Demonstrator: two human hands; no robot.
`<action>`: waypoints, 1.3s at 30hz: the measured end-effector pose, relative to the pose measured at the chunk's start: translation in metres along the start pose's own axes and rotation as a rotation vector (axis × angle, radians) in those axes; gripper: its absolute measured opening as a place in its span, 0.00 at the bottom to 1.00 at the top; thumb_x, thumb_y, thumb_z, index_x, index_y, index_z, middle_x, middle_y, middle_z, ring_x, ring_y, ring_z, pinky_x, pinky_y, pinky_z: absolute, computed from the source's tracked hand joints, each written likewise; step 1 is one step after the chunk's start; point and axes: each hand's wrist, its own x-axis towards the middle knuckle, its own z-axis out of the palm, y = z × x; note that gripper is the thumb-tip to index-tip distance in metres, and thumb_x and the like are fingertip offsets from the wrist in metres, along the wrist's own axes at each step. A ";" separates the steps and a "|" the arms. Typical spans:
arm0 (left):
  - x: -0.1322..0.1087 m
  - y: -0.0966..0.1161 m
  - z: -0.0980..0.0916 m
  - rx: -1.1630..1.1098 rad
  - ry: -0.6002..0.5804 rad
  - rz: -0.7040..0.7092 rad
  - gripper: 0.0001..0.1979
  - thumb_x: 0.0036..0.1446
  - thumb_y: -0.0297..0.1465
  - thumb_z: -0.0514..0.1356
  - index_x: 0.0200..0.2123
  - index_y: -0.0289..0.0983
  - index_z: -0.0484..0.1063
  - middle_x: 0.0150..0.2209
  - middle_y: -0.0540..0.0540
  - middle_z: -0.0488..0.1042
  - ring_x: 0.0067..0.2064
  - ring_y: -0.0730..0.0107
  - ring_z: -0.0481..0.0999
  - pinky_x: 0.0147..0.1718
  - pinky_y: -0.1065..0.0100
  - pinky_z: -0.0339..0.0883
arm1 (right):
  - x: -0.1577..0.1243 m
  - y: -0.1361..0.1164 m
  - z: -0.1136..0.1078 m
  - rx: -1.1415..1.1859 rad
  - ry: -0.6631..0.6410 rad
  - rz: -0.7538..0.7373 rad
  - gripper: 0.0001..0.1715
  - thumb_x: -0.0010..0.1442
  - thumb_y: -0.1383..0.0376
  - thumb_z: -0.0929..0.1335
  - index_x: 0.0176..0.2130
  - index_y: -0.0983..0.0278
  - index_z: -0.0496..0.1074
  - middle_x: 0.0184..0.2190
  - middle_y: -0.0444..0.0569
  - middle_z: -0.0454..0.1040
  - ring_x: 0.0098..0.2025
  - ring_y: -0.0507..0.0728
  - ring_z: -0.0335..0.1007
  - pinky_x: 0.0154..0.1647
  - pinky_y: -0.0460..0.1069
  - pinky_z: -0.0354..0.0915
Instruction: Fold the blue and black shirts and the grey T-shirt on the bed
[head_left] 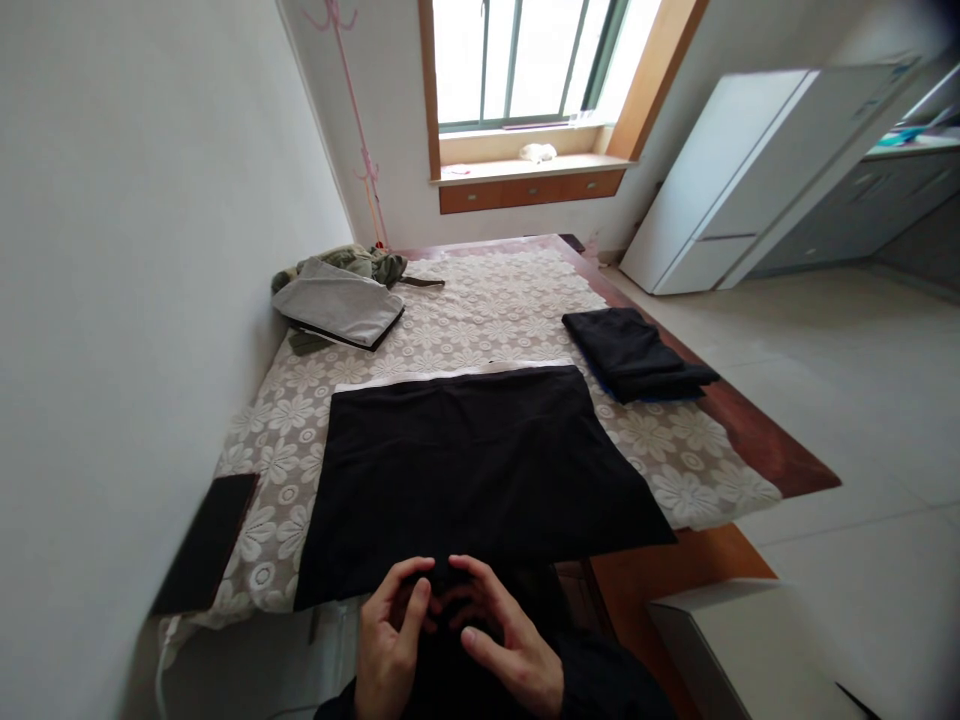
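Note:
A large black cloth (pixel 480 460) lies spread flat on a table covered with a white flower-patterned lace cloth (pixel 697 465). A white strip shows along the black cloth's far edge. My left hand (pixel 390 640) and my right hand (pixel 502 640) are together at the near edge of the black cloth, fingers curled and pinching its hem at the middle. Both hands touch each other at the fingertips.
A folded black garment (pixel 634 352) lies on the right side of the table. A grey folded piece (pixel 341 300) on olive clothing sits at the far left. A dark flat object (pixel 206 545) lies by the left wall. A white cabinet (pixel 742 640) stands near right.

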 end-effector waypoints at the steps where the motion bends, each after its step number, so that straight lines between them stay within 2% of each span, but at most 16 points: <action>1: 0.001 -0.001 0.001 -0.002 0.021 0.002 0.21 0.59 0.49 0.63 0.43 0.38 0.79 0.26 0.48 0.77 0.27 0.65 0.77 0.28 0.69 0.73 | -0.001 0.000 -0.001 -0.003 0.007 0.006 0.38 0.68 0.54 0.70 0.70 0.53 0.54 0.57 0.55 0.71 0.55 0.63 0.70 0.58 0.62 0.63; 3: 0.001 -0.001 0.003 -0.012 0.061 -0.005 0.21 0.61 0.49 0.61 0.41 0.37 0.79 0.25 0.48 0.77 0.26 0.66 0.77 0.28 0.70 0.72 | -0.003 -0.001 -0.004 -0.010 0.020 0.024 0.38 0.68 0.54 0.70 0.70 0.52 0.53 0.57 0.55 0.71 0.55 0.63 0.70 0.58 0.61 0.63; 5: 0.001 0.000 0.005 -0.027 0.050 -0.022 0.22 0.60 0.49 0.62 0.43 0.37 0.79 0.25 0.48 0.77 0.26 0.66 0.77 0.28 0.70 0.72 | -0.005 -0.001 -0.006 -0.016 0.035 0.034 0.38 0.68 0.53 0.69 0.70 0.53 0.54 0.56 0.55 0.71 0.56 0.63 0.70 0.59 0.61 0.62; 8: -0.001 0.004 0.010 -0.047 -0.044 -0.029 0.23 0.60 0.49 0.63 0.47 0.38 0.78 0.27 0.47 0.78 0.28 0.66 0.78 0.29 0.69 0.73 | -0.005 -0.002 -0.008 -0.022 0.046 0.032 0.36 0.68 0.54 0.69 0.69 0.53 0.56 0.55 0.55 0.72 0.55 0.62 0.70 0.60 0.61 0.61; 11: -0.001 0.005 0.016 -0.051 -0.128 -0.011 0.22 0.60 0.49 0.63 0.47 0.38 0.78 0.29 0.46 0.79 0.29 0.66 0.78 0.31 0.69 0.73 | -0.005 -0.003 -0.008 -0.015 0.045 0.026 0.36 0.68 0.54 0.70 0.69 0.52 0.56 0.57 0.55 0.71 0.57 0.62 0.69 0.60 0.61 0.61; 17: 0.000 -0.005 0.027 -0.106 -0.038 -0.010 0.22 0.63 0.50 0.60 0.43 0.37 0.78 0.27 0.47 0.77 0.28 0.68 0.76 0.28 0.71 0.71 | -0.009 -0.008 -0.015 -0.018 0.059 0.038 0.38 0.69 0.54 0.69 0.71 0.52 0.54 0.57 0.55 0.71 0.57 0.63 0.69 0.62 0.62 0.60; 22: 0.001 0.002 0.038 -0.070 -0.167 0.006 0.21 0.62 0.48 0.61 0.47 0.38 0.78 0.30 0.47 0.79 0.30 0.67 0.78 0.31 0.70 0.72 | -0.012 -0.006 -0.020 -0.025 0.091 0.040 0.42 0.67 0.53 0.70 0.72 0.52 0.53 0.61 0.56 0.68 0.60 0.64 0.67 0.62 0.63 0.61; 28: 0.002 0.009 0.046 -0.050 -0.093 0.008 0.22 0.63 0.49 0.59 0.44 0.37 0.80 0.27 0.47 0.78 0.27 0.67 0.76 0.28 0.70 0.72 | -0.013 -0.012 -0.021 -0.012 0.115 0.025 0.44 0.66 0.51 0.70 0.73 0.52 0.52 0.60 0.56 0.70 0.59 0.64 0.68 0.63 0.63 0.61; 30: 0.002 0.010 0.049 -0.059 -0.133 0.002 0.22 0.62 0.49 0.61 0.47 0.38 0.79 0.31 0.46 0.80 0.30 0.66 0.77 0.31 0.69 0.74 | -0.013 -0.014 -0.023 -0.006 0.124 0.030 0.44 0.66 0.50 0.70 0.73 0.53 0.53 0.60 0.56 0.69 0.60 0.65 0.68 0.63 0.63 0.62; 34: 0.005 0.010 0.055 -0.056 -0.241 0.012 0.21 0.63 0.46 0.61 0.51 0.39 0.78 0.42 0.43 0.82 0.39 0.62 0.81 0.41 0.65 0.77 | -0.014 -0.016 -0.025 -0.031 0.143 0.024 0.42 0.66 0.51 0.71 0.72 0.52 0.55 0.64 0.55 0.66 0.62 0.65 0.66 0.65 0.62 0.59; 36: 0.005 0.010 0.057 -0.039 -0.213 0.015 0.21 0.64 0.47 0.60 0.50 0.39 0.79 0.41 0.43 0.82 0.38 0.61 0.81 0.39 0.66 0.76 | -0.015 -0.016 -0.027 -0.028 0.147 0.022 0.43 0.66 0.51 0.71 0.72 0.52 0.54 0.64 0.55 0.65 0.62 0.64 0.66 0.65 0.62 0.59; 39: 0.004 0.011 0.059 -0.038 -0.170 0.007 0.21 0.63 0.47 0.60 0.48 0.38 0.80 0.38 0.43 0.82 0.32 0.64 0.79 0.33 0.68 0.75 | -0.018 -0.017 -0.029 -0.015 0.155 0.029 0.45 0.66 0.49 0.71 0.73 0.52 0.51 0.62 0.56 0.67 0.60 0.65 0.68 0.61 0.62 0.63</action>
